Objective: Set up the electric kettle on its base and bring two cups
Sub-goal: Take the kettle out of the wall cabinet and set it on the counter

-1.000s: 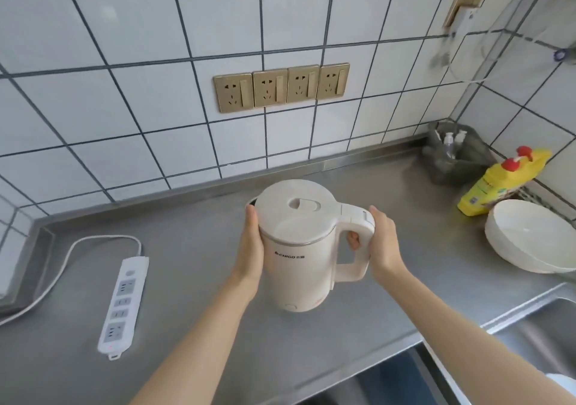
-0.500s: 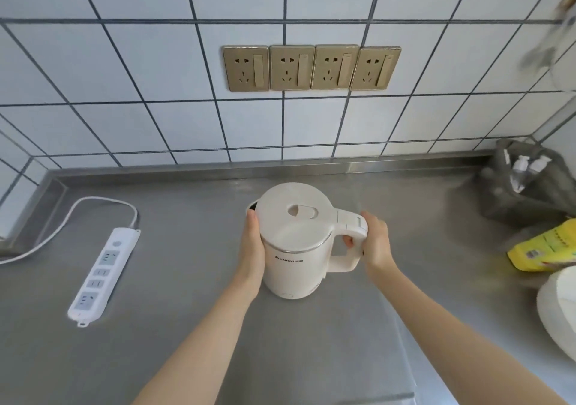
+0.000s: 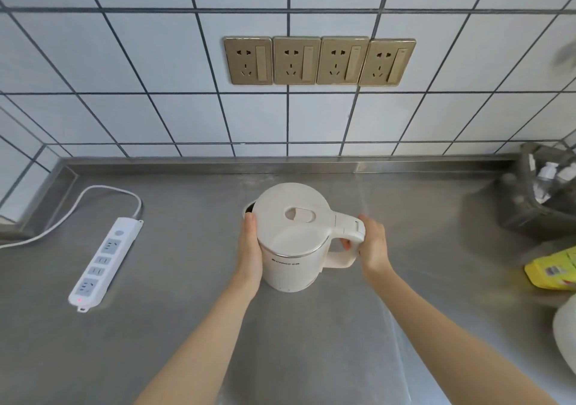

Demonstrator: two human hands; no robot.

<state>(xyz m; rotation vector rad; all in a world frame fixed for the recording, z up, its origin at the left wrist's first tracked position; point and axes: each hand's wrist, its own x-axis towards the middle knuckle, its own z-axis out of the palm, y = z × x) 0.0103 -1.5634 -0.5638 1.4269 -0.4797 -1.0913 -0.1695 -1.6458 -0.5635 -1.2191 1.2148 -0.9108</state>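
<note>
A cream electric kettle [image 3: 293,242] with its lid closed stands upright in the middle of the steel counter [image 3: 174,326]. My left hand [image 3: 249,248] presses flat against the kettle's left side. My right hand [image 3: 372,244] is wrapped around its handle on the right. A dark sliver shows behind the kettle's upper left edge; I cannot tell what it is. No base and no cups are visible.
A white power strip [image 3: 103,264] with its cord lies at the left. Four brass wall sockets [image 3: 319,60] sit on the tiled wall above. At the right are a grey holder with small bottles [image 3: 542,192], a yellow bottle [image 3: 551,272] and a white bowl's edge [image 3: 565,339].
The view has swung left, so the objects at the right have slid toward the frame edge. The kettle stays upright between both hands, and the grip is the same.
</note>
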